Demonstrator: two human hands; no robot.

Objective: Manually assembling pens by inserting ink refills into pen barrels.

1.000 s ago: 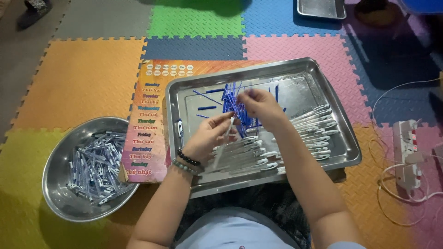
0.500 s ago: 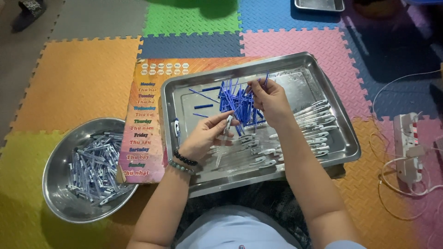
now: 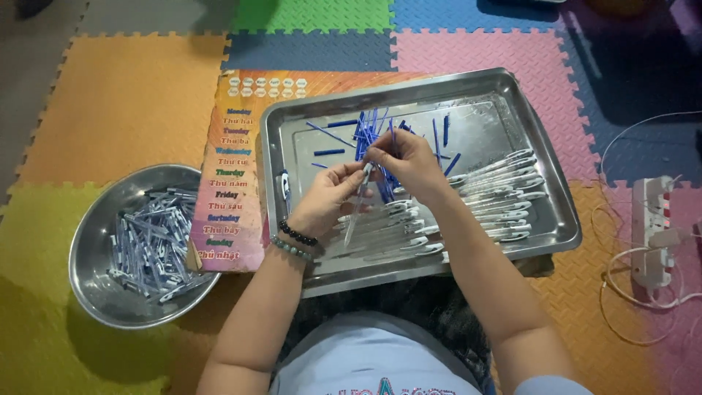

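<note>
While the left hand (image 3: 329,199) pinches the clear pen barrel (image 3: 357,213), the right grip (image 3: 404,159) closes on its top end.

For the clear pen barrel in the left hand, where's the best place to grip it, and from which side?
Probably mid-barrel, from the left: the clear pen barrel slants down out of the left hand, whose fingers pinch its upper part, leaving the top end open toward the right hand.

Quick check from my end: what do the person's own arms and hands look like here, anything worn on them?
Both forearms are bare, with no sleeves reaching them and no gloves. The left hand has two bead bracelets at the wrist: a dark bead bracelet and, just behind it, a grey-green bead bracelet. The right hand and its wrist carry nothing that I can see. No rings are clear at this size.
</note>
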